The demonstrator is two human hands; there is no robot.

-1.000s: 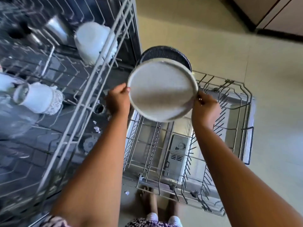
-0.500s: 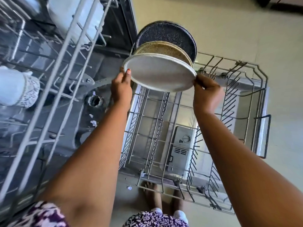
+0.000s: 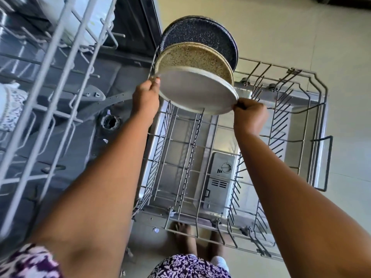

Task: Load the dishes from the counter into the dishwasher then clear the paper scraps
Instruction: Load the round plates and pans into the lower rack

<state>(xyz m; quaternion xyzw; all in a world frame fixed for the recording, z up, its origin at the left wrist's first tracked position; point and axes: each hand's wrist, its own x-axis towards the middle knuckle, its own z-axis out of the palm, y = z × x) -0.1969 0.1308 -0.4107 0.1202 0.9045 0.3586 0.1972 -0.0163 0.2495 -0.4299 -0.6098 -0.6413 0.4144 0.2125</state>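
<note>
Lower rack far edge, L hand & R hand pinch pale plate rims

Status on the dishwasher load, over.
Left hand and right hand grip pale plate by its rim. Plate tilted over lower rack, in front of standing tan plate and dark plate. No obstruction seen.

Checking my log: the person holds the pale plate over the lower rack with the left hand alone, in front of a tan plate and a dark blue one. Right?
Not alone: the head view shows the left hand and the right hand each gripping an edge of the pale plate. The lower rack, tan plate and dark blue plate are as stated.
</note>
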